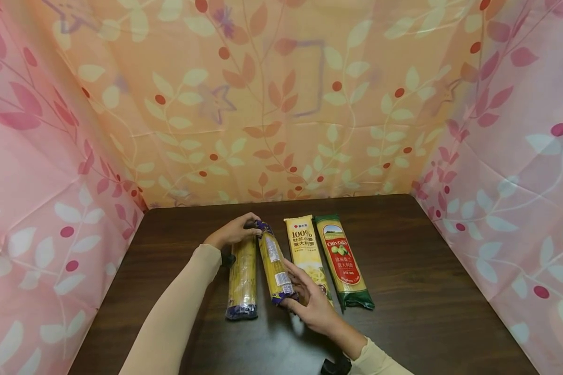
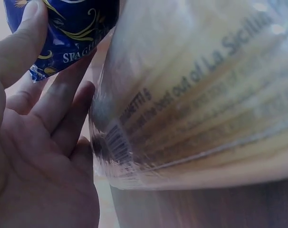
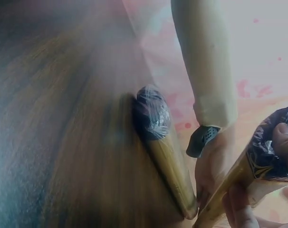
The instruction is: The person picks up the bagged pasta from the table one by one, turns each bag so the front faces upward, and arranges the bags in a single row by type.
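Note:
Both hands hold a spaghetti pack (image 1: 273,260) with blue ends and a white barcode label, tilted above the table. My left hand (image 1: 236,230) pinches its far blue end; in the left wrist view the thumb (image 2: 32,23) presses on the blue wrapper. My right hand (image 1: 315,304) grips the near end between thumb and fingers, also visible in the right wrist view. Under the left forearm's side lies a second clear spaghetti pack (image 1: 243,278) with a blue near end. Its printed wrapper (image 2: 191,104) fills much of the left wrist view.
Right of the held pack lie a yellow pasta pack (image 1: 302,245), partly hidden by the right hand, and a green-ended pasta pack (image 1: 343,255) with a red label. All rest on a dark wooden table (image 1: 417,271). Patterned cloth (image 1: 272,156) hangs behind and at both sides.

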{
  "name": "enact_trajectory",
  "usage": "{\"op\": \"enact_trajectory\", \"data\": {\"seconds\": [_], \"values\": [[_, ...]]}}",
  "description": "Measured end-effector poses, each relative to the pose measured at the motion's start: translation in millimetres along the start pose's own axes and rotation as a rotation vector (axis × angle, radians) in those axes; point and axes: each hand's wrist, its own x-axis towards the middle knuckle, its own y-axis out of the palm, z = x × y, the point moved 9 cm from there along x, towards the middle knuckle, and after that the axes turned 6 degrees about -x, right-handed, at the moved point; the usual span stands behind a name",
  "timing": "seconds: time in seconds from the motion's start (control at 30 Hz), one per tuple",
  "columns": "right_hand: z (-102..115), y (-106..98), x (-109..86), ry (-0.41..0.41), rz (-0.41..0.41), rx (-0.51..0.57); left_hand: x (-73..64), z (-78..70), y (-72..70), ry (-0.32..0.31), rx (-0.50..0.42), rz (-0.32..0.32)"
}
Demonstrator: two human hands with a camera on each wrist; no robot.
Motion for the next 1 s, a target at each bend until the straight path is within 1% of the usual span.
{"op": "enact_trajectory", "data": {"seconds": [0.07, 0.23, 0.3, 0.37, 0.5, 0.57, 0.7, 0.87, 1.0], "values": [[1, 0, 0.9, -0.017, -0.007, 0.025, 0.7, -0.5, 0.3, 0.0, -0.026, 0.004], [7, 1, 2.0, -0.085, 0.005, 0.082, 0.9, -1.4, -0.3, -0.004, -0.061, 0.007], [11, 1, 2.2, -0.121, 0.005, 0.085, 1.2, -0.7, -0.9, -0.007, -0.068, 0.009], [13, 0, 2.8, -0.137, 0.003, 0.09, 2.1, 0.4, -1.6, -0.005, -0.07, 0.011], [14, 0, 3.6, -0.123, -0.01, 0.112, 3.1, 1.2, -2.4, 0.0, -0.086, 0.015], [14, -2, 3.8, -0.126, -0.03, 0.122, 2.0, 0.0, -2.2, -0.002, -0.119, 0.015], [14, -8, 4.6, -0.123, -0.087, 0.175, 0.9, -1.7, -1.3, 0.002, -0.185, 0.018], [13, -16, 2.6, -0.078, -0.168, 0.167, 1.1, -1.7, -1.3, 0.008, -0.197, 0.019], [15, -19, 1.6, -0.086, -0.2, 0.18, 1.2, -2.2, -2.6, 0.012, -0.215, 0.012]]}}
